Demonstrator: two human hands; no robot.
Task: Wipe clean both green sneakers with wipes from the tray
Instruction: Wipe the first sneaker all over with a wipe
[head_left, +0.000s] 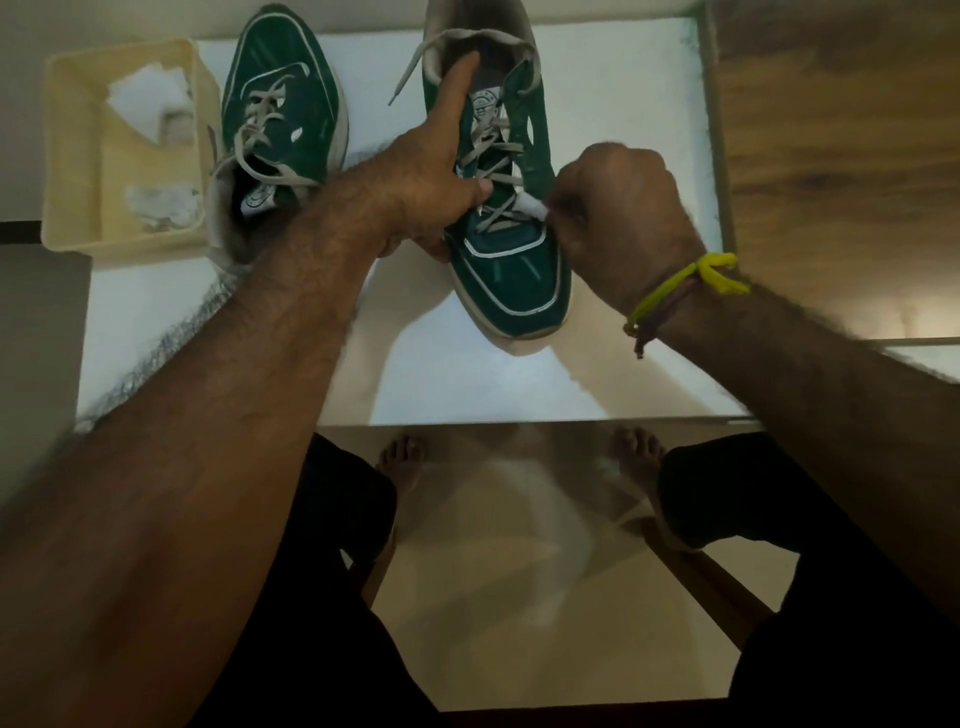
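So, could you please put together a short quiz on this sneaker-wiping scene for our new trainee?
1. True or false: the right hand pinches a white wipe against the laces of the near sneaker.
2. Which hand steadies that sneaker: A) left hand, B) right hand, C) neither?
3. Fill in: the other green sneaker stands beside the cream ____ holding wipes.

Key: 1 true; 2 A; 3 tray.

The right hand (618, 213) hides most of the wipe (531, 208), seemingly.
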